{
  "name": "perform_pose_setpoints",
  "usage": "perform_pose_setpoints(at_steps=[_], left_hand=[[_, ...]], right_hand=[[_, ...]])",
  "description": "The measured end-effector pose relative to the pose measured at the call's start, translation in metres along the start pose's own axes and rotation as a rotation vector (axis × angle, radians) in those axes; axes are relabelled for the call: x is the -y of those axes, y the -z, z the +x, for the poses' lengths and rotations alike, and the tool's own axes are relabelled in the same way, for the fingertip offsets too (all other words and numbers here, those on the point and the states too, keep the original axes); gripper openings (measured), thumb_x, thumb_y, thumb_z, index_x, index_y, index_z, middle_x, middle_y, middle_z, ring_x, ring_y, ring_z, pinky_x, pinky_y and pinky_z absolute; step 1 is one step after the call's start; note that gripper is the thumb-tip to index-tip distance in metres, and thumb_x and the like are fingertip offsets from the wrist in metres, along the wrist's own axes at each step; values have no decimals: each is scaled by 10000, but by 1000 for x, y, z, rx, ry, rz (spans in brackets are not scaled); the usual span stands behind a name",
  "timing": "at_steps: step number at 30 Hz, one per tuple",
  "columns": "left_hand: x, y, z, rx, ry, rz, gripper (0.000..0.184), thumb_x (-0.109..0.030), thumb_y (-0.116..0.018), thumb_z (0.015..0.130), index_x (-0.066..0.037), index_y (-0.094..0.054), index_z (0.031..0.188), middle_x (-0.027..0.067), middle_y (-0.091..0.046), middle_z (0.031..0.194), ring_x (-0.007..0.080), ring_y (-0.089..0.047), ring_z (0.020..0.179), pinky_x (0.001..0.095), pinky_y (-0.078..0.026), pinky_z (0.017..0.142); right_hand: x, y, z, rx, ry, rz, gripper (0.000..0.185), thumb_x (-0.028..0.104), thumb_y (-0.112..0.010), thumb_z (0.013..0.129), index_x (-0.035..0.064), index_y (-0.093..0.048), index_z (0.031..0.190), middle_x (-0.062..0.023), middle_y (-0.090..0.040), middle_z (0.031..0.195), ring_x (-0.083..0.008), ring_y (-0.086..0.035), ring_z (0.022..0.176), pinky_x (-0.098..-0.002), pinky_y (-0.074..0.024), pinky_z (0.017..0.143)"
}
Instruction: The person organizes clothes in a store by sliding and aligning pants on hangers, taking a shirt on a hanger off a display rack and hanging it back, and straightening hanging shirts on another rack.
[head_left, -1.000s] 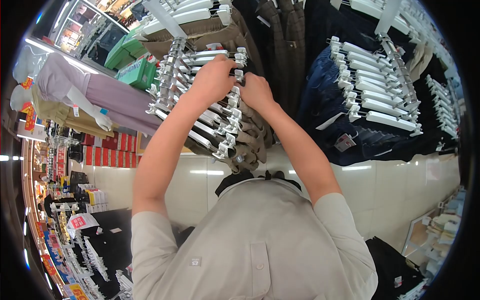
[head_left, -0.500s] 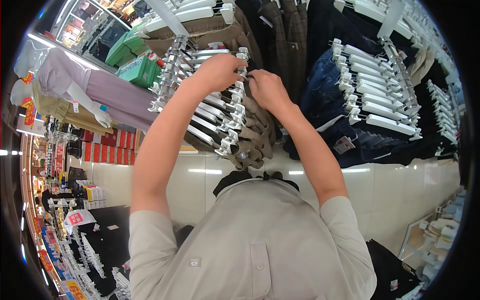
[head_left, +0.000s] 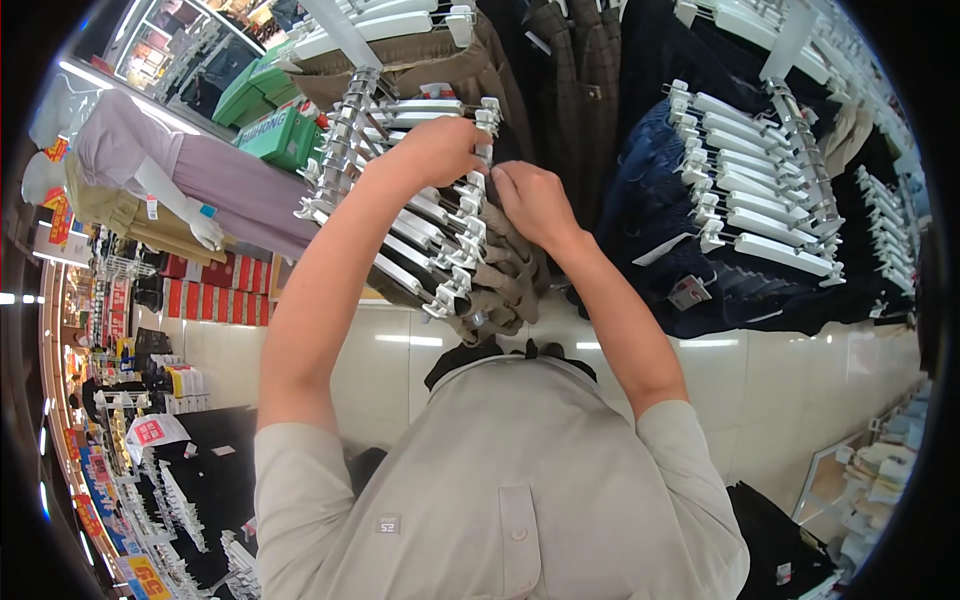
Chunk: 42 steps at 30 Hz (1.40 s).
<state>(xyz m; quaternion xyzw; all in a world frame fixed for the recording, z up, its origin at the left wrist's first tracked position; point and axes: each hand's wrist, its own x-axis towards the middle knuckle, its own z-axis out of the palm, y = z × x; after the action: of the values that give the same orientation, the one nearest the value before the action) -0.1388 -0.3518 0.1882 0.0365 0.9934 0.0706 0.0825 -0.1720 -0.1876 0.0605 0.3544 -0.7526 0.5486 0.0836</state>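
Observation:
White clip hangers (head_left: 405,262) hang in a row on a metal rail (head_left: 343,130), with brown and khaki trousers (head_left: 510,270) clipped beneath them. My left hand (head_left: 447,152) reaches over the row, its fingers closed on the clip end of one hanger. Close beside it, my right hand (head_left: 537,203) has its thumb and fingers pinched at the top edge of the trousers by that clip. The fingertips of both hands are partly hidden, so the exact grip is hard to see.
To the right, dark blue jeans (head_left: 650,190) hang from more white hangers (head_left: 765,200). On the left stand a mannequin in a lilac outfit (head_left: 190,165), green boxes (head_left: 285,135) and red boxes (head_left: 215,305). Pale floor tiles (head_left: 390,375) show below the racks.
Both hands have dropped slightly toward me, the right one a little more. The hangers below them have shifted slightly. My hands stay at the same clip area.

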Motion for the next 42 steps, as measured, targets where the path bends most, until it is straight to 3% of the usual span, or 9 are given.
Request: perform_pose_setpoints(at_steps=[2, 4, 8, 11, 14, 20, 27, 33, 42], left_hand=[[-1, 2, 0, 37, 28, -44, 366, -289, -727, 923, -58, -732, 1207, 189, -736, 963, 351, -700, 902, 426, -530, 819], [-2, 8, -1, 79, 45, -143, 334, -307, -690, 947, -55, -739, 1161, 193, -728, 940, 344, -695, 879, 425, -524, 805], [7, -10, 0, -164, 67, -83, 205, -211, -639, 944, -17, -702, 966, 187, -712, 880, 363, -688, 850, 443, -521, 781], [5, -15, -4, -239, 20, 12, 146, -144, -676, 892, -15, -673, 960, 180, -705, 833, 390, -683, 854, 466, -524, 781], [-4, -5, -7, -213, 194, -54, 244, -105, -727, 843, -31, -658, 1065, 181, -708, 960, 398, -680, 933, 475, -523, 805], [8, -8, 5, -503, -66, 99, 538, -128, -763, 840, -63, -595, 1347, 143, -631, 1265, 368, -586, 1188, 447, -500, 972], [19, -2, 25, -313, -141, 169, 454, -225, -743, 894, -86, -671, 1320, 110, -714, 1070, 327, -586, 1125, 433, -491, 999], [23, 1, 35, -242, -180, 228, 451, -250, -750, 894, -87, -684, 1310, 114, -727, 1080, 335, -601, 1119, 441, -498, 977], [15, -1, 32, -211, -156, 281, 441, -235, -756, 886, -67, -681, 1287, 167, -733, 1033, 375, -638, 1058, 471, -519, 931]], right_hand=[[4, 6, 0, 49, -189, 236, 214, 163, -590, 991, -19, -703, 973, -224, -689, 844, -401, -709, 819, -477, -562, 760], [-8, 0, 7, -17, -162, 163, 252, 196, -628, 980, -30, -686, 1078, -239, -691, 996, -381, -709, 922, -457, -556, 832], [-12, -16, 25, -8, -192, 5, 430, 278, -711, 923, -48, -636, 1193, -272, -668, 1186, -414, -668, 1084, -472, -537, 923], [-22, -32, 36, 26, -249, -51, 515, 351, -746, 890, -66, -649, 1177, -297, -668, 1163, -431, -662, 1110, -483, -529, 946], [-6, -23, 51, 129, -418, -50, 511, 371, -739, 896, -65, -673, 1153, -293, -674, 1159, -440, -665, 1092, -483, -530, 944], [-19, -25, 56, -10, -217, -158, 464, 312, -733, 873, -76, -684, 1123, -288, -681, 1137, -443, -671, 1069, -501, -534, 929], [-14, -4, 52, -34, -48, -171, 246, 154, -608, 915, -51, -683, 1029, -282, -693, 1076, -450, -673, 1013, -519, -534, 908], [-11, 9, 50, 16, 27, -227, 200, 156, -606, 941, -32, -674, 952, -255, -710, 956, -452, -684, 914, -525, -542, 844], [-9, 0, 40, -173, 68, -138, 180, 151, -617, 939, -22, -666, 929, -249, -703, 931, -445, -679, 876, -519, -546, 801]])
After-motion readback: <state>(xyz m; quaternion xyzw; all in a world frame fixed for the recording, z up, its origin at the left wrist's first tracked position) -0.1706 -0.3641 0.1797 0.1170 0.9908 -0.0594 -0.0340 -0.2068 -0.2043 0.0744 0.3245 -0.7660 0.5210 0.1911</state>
